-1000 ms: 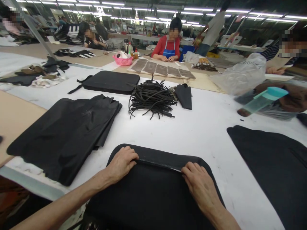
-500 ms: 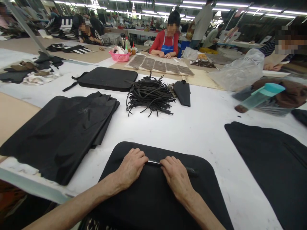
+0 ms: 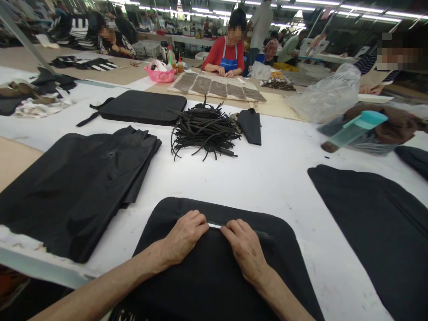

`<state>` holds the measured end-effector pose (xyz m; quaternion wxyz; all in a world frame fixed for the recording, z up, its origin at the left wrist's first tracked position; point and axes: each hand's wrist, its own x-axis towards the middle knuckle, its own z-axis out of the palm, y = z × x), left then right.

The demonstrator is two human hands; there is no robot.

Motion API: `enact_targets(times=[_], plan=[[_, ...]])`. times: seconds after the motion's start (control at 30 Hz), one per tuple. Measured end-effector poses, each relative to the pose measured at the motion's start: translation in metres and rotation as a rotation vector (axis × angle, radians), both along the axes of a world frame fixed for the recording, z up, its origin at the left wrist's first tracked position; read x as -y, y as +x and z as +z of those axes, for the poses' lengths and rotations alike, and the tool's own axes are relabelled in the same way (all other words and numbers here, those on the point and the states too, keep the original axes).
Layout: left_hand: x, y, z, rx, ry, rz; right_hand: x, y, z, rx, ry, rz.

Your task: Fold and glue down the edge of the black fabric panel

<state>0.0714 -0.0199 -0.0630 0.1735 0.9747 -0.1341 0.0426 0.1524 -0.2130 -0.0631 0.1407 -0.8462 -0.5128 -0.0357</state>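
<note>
A black panel with rounded corners [image 3: 214,267] lies on the white table in front of me; whether it is leather or fabric I cannot tell. My left hand [image 3: 189,232] and my right hand [image 3: 242,243] rest on its upper part, fingers curled and closed on the edge of a slot. Between my fingertips a narrow white strip [image 3: 214,226] shows along that slot. To the right of my right hand a slit-like line runs on across the panel. Both thumbs are mostly hidden.
Ahead lie a heap of black strips [image 3: 205,129], a black padded piece [image 3: 143,107] and a small black piece [image 3: 250,127]. Folded black sheets [image 3: 76,187] lie left, another black panel [image 3: 371,214] right. A teal-lidded bottle [image 3: 356,129] lies tilted on a bag. People work across the table.
My view has shifted slightly, so the table items sit further left. Both hands stay on the slot, and the white strip between them looks a little shorter and brighter.
</note>
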Motion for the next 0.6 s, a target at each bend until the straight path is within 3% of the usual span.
enact_targets(times=[0.2, 0.43, 0.6], plan=[[-0.002, -0.001, 0.004, 0.029, 0.16, -0.162, 0.004, -0.001, -0.001, 0.061, -0.059, 0.088], [0.008, 0.003, 0.012, -0.045, 0.207, -0.225, -0.003, -0.006, 0.001, 0.12, -0.11, 0.143], [-0.002, -0.003, 0.012, -0.039, 0.256, -0.278, 0.011, 0.0, 0.0, 0.113, -0.111, 0.176]])
